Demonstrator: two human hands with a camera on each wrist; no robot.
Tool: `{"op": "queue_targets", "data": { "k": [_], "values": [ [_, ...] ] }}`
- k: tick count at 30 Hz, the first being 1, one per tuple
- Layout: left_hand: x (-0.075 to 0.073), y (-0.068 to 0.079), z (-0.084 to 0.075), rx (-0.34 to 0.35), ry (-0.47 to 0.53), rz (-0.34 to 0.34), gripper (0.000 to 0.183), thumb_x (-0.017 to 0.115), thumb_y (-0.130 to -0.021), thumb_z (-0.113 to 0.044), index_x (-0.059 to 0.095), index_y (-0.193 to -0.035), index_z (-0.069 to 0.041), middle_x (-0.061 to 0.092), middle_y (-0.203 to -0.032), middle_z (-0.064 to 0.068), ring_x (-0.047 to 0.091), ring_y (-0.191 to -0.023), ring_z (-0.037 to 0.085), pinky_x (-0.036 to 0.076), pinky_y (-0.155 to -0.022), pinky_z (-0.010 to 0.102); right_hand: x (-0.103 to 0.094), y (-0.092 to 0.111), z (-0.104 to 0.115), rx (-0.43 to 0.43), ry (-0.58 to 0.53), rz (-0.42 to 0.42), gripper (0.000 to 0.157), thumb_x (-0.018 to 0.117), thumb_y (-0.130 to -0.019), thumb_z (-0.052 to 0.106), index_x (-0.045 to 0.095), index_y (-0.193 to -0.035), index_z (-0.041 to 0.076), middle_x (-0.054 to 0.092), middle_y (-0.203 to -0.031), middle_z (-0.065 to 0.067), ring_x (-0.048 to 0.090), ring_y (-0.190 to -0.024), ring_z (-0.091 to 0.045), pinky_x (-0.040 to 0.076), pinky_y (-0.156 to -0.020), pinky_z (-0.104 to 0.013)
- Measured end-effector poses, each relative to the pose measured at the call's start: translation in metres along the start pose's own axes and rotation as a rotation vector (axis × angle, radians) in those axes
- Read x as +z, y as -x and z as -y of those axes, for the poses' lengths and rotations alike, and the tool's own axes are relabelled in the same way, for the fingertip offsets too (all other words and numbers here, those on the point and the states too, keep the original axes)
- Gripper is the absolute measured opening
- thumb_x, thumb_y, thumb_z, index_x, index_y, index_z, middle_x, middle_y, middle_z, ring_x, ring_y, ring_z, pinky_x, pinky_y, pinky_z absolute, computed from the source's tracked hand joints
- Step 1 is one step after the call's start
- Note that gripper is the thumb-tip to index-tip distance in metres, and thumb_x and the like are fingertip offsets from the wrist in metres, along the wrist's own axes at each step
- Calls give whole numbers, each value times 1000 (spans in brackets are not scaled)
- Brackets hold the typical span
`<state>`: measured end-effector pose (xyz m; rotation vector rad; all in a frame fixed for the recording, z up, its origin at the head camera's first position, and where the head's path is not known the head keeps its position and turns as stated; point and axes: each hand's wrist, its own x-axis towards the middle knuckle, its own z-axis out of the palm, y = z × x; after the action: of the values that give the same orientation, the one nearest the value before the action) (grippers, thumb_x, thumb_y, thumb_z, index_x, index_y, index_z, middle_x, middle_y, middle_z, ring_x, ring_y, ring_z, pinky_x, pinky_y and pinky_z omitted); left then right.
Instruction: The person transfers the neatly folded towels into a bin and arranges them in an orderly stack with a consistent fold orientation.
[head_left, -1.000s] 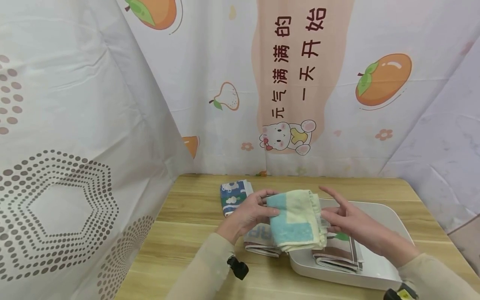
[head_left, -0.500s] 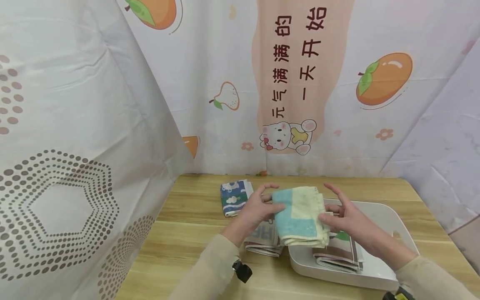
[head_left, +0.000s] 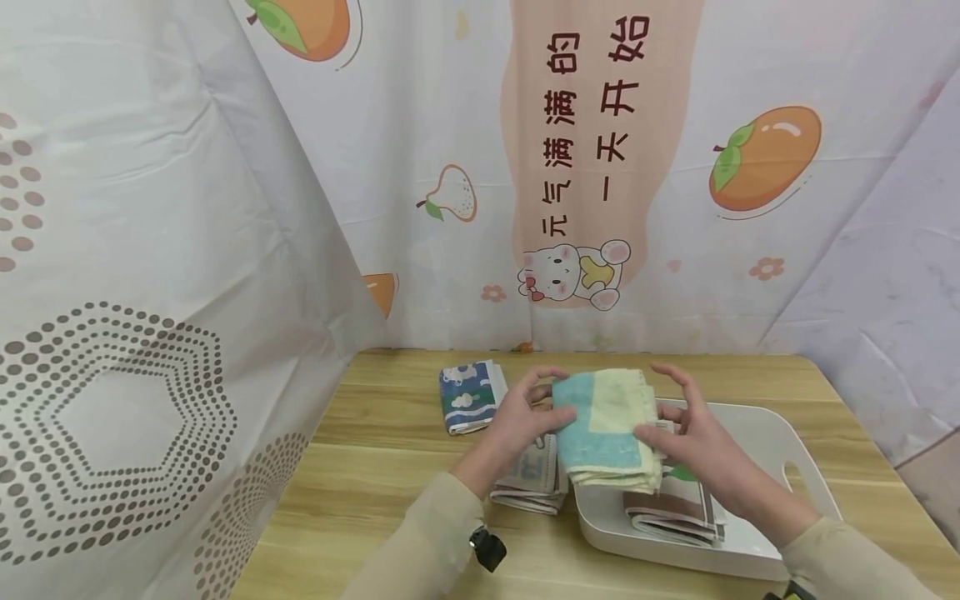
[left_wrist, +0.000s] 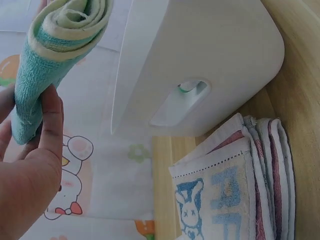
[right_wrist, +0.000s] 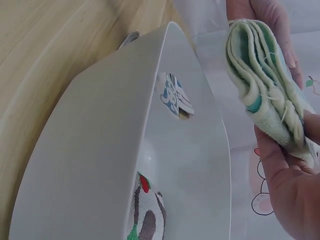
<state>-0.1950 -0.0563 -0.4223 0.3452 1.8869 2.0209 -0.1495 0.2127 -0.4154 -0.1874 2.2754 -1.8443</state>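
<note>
A folded towel (head_left: 611, 425) in pale yellow and turquoise is held up between both hands, over the left part of a white bin (head_left: 765, 442). My left hand (head_left: 528, 412) pinches its left edge, thumb on the front face. On the opposite edge, my right hand (head_left: 693, 437) grips it with the thumb in front and the index finger raised. The right wrist view shows the towel's stacked layers (right_wrist: 265, 80) end-on. Inside the bin lies another folded towel (head_left: 671, 508), brown and white with a green leaf print, partly hidden by the right hand and the held towel.
A folded beige towel (left_wrist: 215, 195) with blue letters and a rabbit lies on the wooden table (head_left: 375, 475), left of the bin. Farther back is a folded blue towel (head_left: 468, 396). A printed curtain (head_left: 450, 275) hangs behind the table.
Both hands have shifted the yellow and turquoise towel slightly right and up. The right thumb has come onto the towel's front. The other towels and the bin stay put.
</note>
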Motion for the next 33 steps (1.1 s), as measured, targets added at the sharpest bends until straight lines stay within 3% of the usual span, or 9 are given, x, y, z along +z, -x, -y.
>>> {"op": "queue_targets", "data": {
  "k": [3,10,16,23,33],
  "values": [
    [1,0,2,11,-18,41,56,76,-94,-16,55,-144,-27,56,-143,5,65,-118,23,59,-87,37,-1,0,-1,2,9,-16,86,71,-99,25,8,-157,31,38,-150,-37,67,-108,-28,57,-82,-41],
    [3,1,6,0,-8,155,68,74,-94,-8,50,-148,-42,36,-159,2,66,-117,26,61,-84,42,-1,0,-5,-63,-134,27,62,63,-103,14,19,-142,33,56,-126,-20,73,-91,-24,62,-75,-43],
    [2,4,7,-17,-10,194,65,76,-92,-8,55,-146,-37,34,-161,-3,62,-124,25,58,-93,39,-4,0,-10,-71,-159,65,51,59,-105,15,22,-136,30,54,-122,-14,72,-90,-25,62,-73,-46],
    [4,2,9,-46,-58,182,56,78,-91,-10,62,-139,-34,48,-152,-1,65,-118,21,58,-93,39,-9,3,-11,-68,-96,98,55,58,-106,16,23,-147,28,50,-128,-16,71,-94,-25,61,-76,-46],
    [14,-4,7,-96,-86,190,61,78,-90,-9,59,-141,-38,57,-135,6,72,-92,21,62,-72,38,-15,6,-9,-52,37,47,72,64,-102,19,14,-153,34,34,-146,-27,63,-93,-26,57,-76,-40]
  ]
}}
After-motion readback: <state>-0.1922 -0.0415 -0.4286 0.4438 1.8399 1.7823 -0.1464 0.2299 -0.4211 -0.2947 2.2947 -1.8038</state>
